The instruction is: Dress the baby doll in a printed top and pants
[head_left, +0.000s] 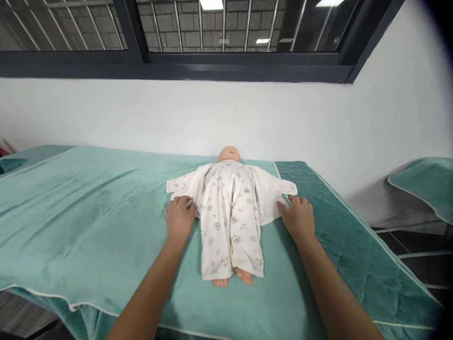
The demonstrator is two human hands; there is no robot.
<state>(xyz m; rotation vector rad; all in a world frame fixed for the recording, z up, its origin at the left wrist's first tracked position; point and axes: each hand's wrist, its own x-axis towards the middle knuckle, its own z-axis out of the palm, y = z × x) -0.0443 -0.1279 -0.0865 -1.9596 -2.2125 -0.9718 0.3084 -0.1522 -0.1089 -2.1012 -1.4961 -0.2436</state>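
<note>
A baby doll (229,153) lies on its back, head toward the wall and bare feet toward me. It wears white patterned trousers (216,226) over a white baby shirt (267,196) whose front panels spread out at both sides. The sleeves stretch outward, and no doll hands show. My left hand (180,217) is closed, its curled fingers at the shirt's left side edge below the sleeve. On the other side, my right hand (299,217) has thumb and fingers at the shirt's right edge, just under the cuff; its grip is partly hidden.
A green sheet (106,208) covers the bed, with a darker quilted cover (339,245) to the right. Behind stand a white wall (177,113) and a dark-framed barred window (226,66). Another green-covered surface (424,182) sits at the far right.
</note>
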